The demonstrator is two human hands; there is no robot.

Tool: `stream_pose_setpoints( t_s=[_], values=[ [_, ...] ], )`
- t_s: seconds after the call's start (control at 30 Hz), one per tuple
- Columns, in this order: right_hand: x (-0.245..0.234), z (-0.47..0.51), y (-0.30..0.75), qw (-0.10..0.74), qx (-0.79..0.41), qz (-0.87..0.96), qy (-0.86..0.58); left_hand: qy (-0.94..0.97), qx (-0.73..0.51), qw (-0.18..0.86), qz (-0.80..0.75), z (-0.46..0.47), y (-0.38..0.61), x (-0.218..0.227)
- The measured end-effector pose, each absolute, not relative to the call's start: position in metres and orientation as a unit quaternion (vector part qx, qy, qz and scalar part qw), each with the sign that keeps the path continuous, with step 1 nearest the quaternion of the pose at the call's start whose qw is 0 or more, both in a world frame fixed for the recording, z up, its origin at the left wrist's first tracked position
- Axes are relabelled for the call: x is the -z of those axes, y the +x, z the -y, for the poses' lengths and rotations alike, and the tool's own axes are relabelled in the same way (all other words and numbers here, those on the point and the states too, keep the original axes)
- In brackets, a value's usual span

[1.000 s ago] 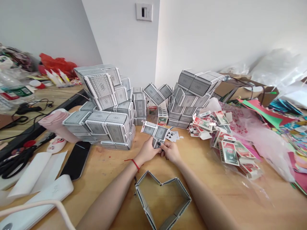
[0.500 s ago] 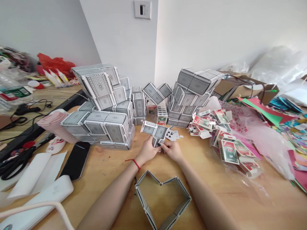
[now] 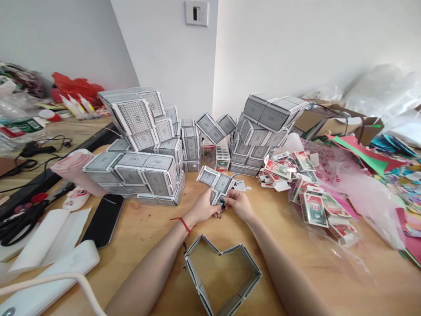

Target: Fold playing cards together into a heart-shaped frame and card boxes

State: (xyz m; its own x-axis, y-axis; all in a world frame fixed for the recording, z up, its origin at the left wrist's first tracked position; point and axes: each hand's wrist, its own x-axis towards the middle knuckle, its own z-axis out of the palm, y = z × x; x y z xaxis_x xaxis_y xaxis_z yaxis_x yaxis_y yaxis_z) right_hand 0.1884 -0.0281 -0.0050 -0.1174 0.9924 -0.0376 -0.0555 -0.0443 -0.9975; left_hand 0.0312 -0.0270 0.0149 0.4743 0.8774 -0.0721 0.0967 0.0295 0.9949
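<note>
Between my hands is a piece of joined playing cards, its grey patterned backs facing up. My left hand grips its lower left side, fingers partly hidden beneath. At the lower right corner, my right hand pinches the cards between thumb and fingers. Just behind lie loose playing cards, face up, with clubs showing. A heart-shaped frame made of cards stands on the table between my forearms.
Stacked card-built blocks rise at left, with more card blocks at right. Several red and green card boxes lie by a clear plastic bag. On the left are a black phone, a white power bank and black scissors.
The joined cards have turned and shifted slightly to the right in my hands. Both hands have moved a little with them and keep their grip.
</note>
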Motion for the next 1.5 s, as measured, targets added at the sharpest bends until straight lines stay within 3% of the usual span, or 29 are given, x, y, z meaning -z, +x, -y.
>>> stream_pose_setpoints(
  t_s=[0.7, 1.5],
  values=[
    [-0.006, 0.021, 0.19, 0.398, -0.628, 0.427, -0.514, 0.618, -0.293, 0.631, -0.368, 0.024, 0.027, -0.008],
    [0.005, 0.027, 0.183, 0.458, -0.526, 0.526, -0.486, 0.642, -0.296, 0.575, -0.411, 0.026, 0.029, -0.014]
  ],
)
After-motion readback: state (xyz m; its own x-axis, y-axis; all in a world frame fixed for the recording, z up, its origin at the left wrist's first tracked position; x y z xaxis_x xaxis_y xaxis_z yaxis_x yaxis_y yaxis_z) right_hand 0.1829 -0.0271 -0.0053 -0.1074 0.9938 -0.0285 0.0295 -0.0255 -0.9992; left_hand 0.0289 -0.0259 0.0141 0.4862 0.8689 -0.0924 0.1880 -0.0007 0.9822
